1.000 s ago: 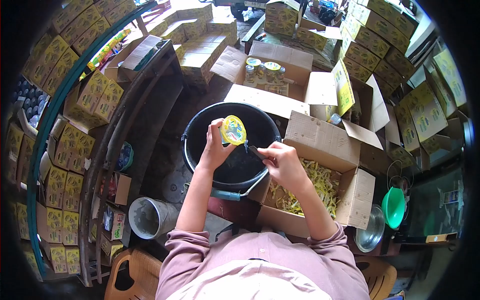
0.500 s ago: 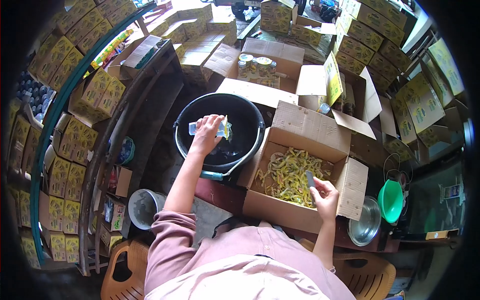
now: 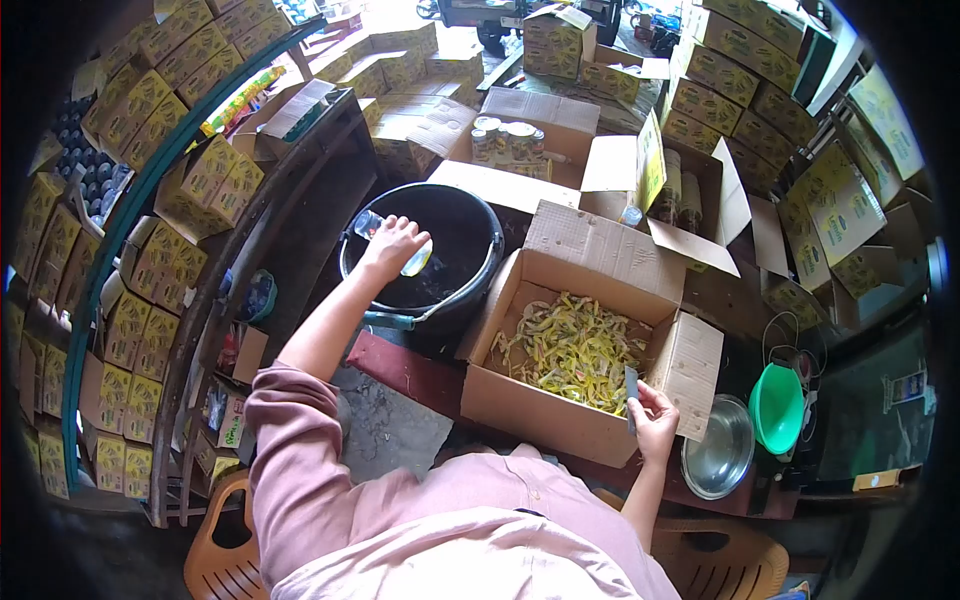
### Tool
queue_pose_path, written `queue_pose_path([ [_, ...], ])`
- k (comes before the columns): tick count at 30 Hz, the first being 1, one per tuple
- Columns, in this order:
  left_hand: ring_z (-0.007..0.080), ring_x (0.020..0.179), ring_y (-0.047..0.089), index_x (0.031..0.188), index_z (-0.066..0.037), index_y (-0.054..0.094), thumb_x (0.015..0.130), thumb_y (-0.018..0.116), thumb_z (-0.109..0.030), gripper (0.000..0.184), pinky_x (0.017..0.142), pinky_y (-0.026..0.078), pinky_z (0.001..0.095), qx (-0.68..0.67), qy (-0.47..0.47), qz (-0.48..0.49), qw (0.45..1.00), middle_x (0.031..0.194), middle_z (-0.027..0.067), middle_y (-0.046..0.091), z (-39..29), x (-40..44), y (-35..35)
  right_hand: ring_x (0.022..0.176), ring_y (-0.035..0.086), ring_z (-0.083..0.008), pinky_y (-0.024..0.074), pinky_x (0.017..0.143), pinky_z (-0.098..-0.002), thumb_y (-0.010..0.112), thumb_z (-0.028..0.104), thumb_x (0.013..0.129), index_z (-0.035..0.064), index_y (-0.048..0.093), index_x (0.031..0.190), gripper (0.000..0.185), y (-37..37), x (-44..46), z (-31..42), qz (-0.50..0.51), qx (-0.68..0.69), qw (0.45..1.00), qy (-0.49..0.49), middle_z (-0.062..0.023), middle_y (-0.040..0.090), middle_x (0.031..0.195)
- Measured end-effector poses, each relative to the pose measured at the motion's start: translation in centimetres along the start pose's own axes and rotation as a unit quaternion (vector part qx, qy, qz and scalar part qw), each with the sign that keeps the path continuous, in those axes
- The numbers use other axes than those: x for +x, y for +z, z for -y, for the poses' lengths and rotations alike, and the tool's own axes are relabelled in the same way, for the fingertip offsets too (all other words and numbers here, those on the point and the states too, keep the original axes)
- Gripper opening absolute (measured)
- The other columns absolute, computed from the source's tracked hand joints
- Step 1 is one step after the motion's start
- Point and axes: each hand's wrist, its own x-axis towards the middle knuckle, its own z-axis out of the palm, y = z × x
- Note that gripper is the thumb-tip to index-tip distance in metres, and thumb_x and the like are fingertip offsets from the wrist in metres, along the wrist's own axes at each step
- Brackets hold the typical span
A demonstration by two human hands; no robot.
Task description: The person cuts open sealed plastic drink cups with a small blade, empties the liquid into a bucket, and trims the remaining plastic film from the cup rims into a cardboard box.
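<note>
Over the black bucket (image 3: 474,262), my left hand (image 3: 394,246) is wrapped round a clear plastic cup (image 3: 368,223) lying on its side, its yellow-rimmed end showing to the right of the fingers. My right hand (image 3: 655,418) pinches a flat grey blade-like piece (image 3: 631,388) at the front right edge of an open cardboard box (image 3: 545,409). Inside that box lies a heap of yellow-green strips (image 3: 575,355). The bucket's wire handle, with a teal grip (image 3: 388,320), rests along its front rim.
Behind the box, another open carton (image 3: 545,110) holds several jars (image 3: 508,142). A metal bowl (image 3: 718,447) and a green bowl (image 3: 777,408) are at the right. Shelves with yellow cartons (image 3: 210,185) line the left; more cartons (image 3: 720,100) are stacked at the back right.
My left hand has turned the cup onto its side and moved left over the bucket. My right hand has left the cup and moved right, to the strips' box, still holding the grey piece.
</note>
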Motion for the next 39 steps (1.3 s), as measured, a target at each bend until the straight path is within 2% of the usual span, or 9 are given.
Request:
queue_pose_path([
  [6, 0.0203, 0.095, 0.053, 0.100, -0.016, 0.056, 0.048, 0.078, -0.014, 0.057, 0.083, 0.038, 0.0363, 0.057, 0.019, 0.097, 0.993, 0.090, 0.0037, 0.058, 1.4, 1.0, -2.7, 0.070, 0.056, -0.0085, 0.0483, 0.062, -0.0206, 0.062, -0.006, 0.070, 0.0003, 0.062, 0.099, 0.029, -0.4, 0.2, -1.3, 0.008, 0.000, 1.000, -0.001, -0.0028, 0.059, 0.080],
  [14, 0.0218, 0.083, 0.059, 0.096, -0.015, 0.059, 0.048, 0.078, -0.023, 0.052, 0.075, 0.041, 0.0344, 0.059, -0.026, 0.219, 0.974, 0.090, 0.0039, 0.059, 2.7, 2.1, -7.4, 0.072, 0.055, -0.0075, 0.0475, 0.067, -0.0197, 0.061, -0.008, 0.071, 0.0015, 0.051, 0.116, 0.046, -0.3, 0.5, -1.2, -0.009, 0.097, 0.995, 0.010, -0.0019, 0.056, 0.081],
  [17, 0.0227, 0.082, 0.059, 0.095, -0.012, 0.060, 0.049, 0.077, -0.026, 0.050, 0.072, 0.044, 0.0351, 0.055, -0.040, 0.154, 0.986, 0.093, 0.0075, 0.056, 2.9, 1.4, -9.0, 0.074, 0.055, -0.0079, 0.0475, 0.070, -0.0205, 0.061, -0.009, 0.071, 0.0015, 0.049, 0.118, 0.050, -0.5, 0.8, -1.9, -0.018, 0.157, 0.987, 0.015, -0.0021, 0.056, 0.083],
  [21, 0.0250, 0.080, 0.059, 0.093, -0.007, 0.061, 0.052, 0.076, -0.029, 0.049, 0.067, 0.048, 0.0345, 0.042, -0.074, 0.186, 0.979, 0.094, 0.0100, 0.054, 3.0, 1.6, -10.1, 0.080, 0.055, -0.0094, 0.0472, 0.074, -0.0224, 0.060, -0.011, 0.070, 0.0021, 0.048, 0.118, 0.052, -0.7, 1.0, -2.5, -0.013, 0.207, 0.978, 0.038, -0.0027, 0.054, 0.089],
  [26, 0.0269, 0.086, 0.060, 0.111, -0.007, 0.050, 0.068, 0.062, -0.037, 0.054, 0.072, 0.049, 0.0357, 0.012, -0.145, 0.204, 0.968, 0.095, 0.0136, 0.059, 2.2, 1.5, -9.0, 0.081, 0.054, -0.0102, 0.0470, 0.075, -0.0226, 0.060, -0.010, 0.070, 0.0027, 0.049, 0.118, 0.051, -0.4, 0.6, -2.0, -0.008, 0.215, 0.975, 0.050, -0.0031, 0.054, 0.091],
  [29, 0.0270, 0.089, 0.059, 0.109, -0.003, 0.049, 0.071, 0.057, -0.042, 0.055, 0.075, 0.048, 0.0361, -0.033, -0.211, 0.250, 0.944, 0.099, 0.0136, 0.059, 2.2, 2.0, -7.7, 0.081, 0.054, -0.0103, 0.0469, 0.075, -0.0226, 0.061, -0.010, 0.070, 0.0029, 0.050, 0.117, 0.050, -0.4, 0.4, -1.8, -0.010, 0.215, 0.975, 0.052, -0.0033, 0.054, 0.091],
  [32, 0.0273, 0.095, 0.057, 0.122, -0.002, 0.038, 0.068, 0.062, -0.040, 0.070, 0.079, 0.047, 0.0356, -0.064, -0.264, 0.260, 0.927, 0.109, 0.0166, 0.054, 2.1, 2.0, -7.2, 0.081, 0.054, -0.0104, 0.0469, 0.075, -0.0228, 0.061, -0.010, 0.069, 0.0027, 0.051, 0.116, 0.049, -0.7, 0.4, -1.9, -0.017, 0.200, 0.979, 0.047, -0.0035, 0.054, 0.092],
  [36, 0.0301, 0.104, 0.052, 0.136, -0.009, 0.012, 0.054, 0.076, -0.021, 0.105, 0.083, 0.046, 0.0337, -0.027, -0.229, 0.267, 0.936, 0.130, 0.0230, 0.029, 2.4, 1.6, -7.7, 0.081, 0.054, -0.0105, 0.0469, 0.075, -0.0230, 0.060, -0.010, 0.070, 0.0019, 0.051, 0.114, 0.047, -0.9, 0.4, -1.7, -0.019, 0.201, 0.979, 0.036, -0.0038, 0.054, 0.092],
  [39, 0.0300, 0.101, 0.053, 0.136, -0.011, 0.012, 0.059, 0.069, -0.009, 0.096, 0.081, 0.047, 0.0336, -0.031, -0.244, 0.196, 0.949, 0.127, 0.0219, 0.031, 3.2, 1.8, -7.9, 0.081, 0.054, -0.0104, 0.0469, 0.075, -0.0229, 0.060, -0.010, 0.070, 0.0009, 0.052, 0.113, 0.045, -0.8, 0.5, -1.7, -0.026, 0.199, 0.979, 0.029, -0.0042, 0.055, 0.091],
])
